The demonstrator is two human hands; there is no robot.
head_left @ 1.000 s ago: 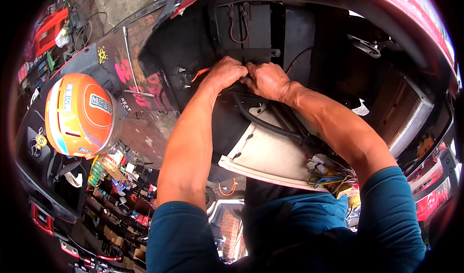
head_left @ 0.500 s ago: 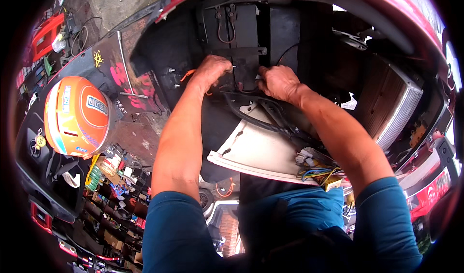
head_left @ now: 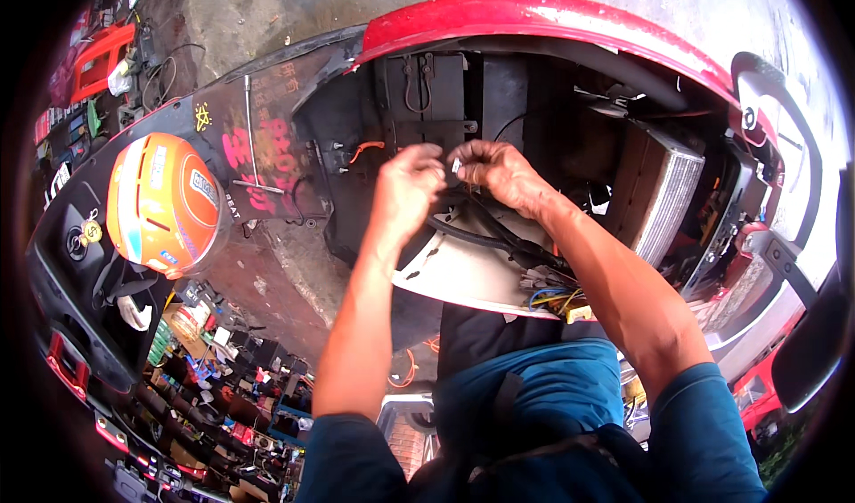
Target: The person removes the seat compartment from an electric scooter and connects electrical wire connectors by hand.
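Observation:
My left hand (head_left: 411, 187) is raised over the open front of a red scooter, its fingers curled together and slightly blurred; what they hold, if anything, is hidden. Close beside it, my right hand (head_left: 500, 174) pinches a small pale metal-looking piece (head_left: 457, 166) between thumb and fingers. Behind the hands stands a black battery compartment panel (head_left: 427, 98) with a thin looped cable on top. An orange-handled part (head_left: 366, 150) and bolt ends protrude left of my left hand. Below the hands lie a black corrugated hose (head_left: 472, 235) and a white body panel (head_left: 463, 267).
An orange helmet (head_left: 165, 205) rests on the scooter to the left, near a T-handle wrench (head_left: 250, 138). A finned radiator (head_left: 670, 202) stands at the right, with bundled wires and connectors (head_left: 552, 294) nearer me. Tools and parts crowd the lower left floor.
Both hands have lifted away from the compartment panel and come together. The small pale piece now shows in my right hand. The view has shifted, revealing more of the red outer body.

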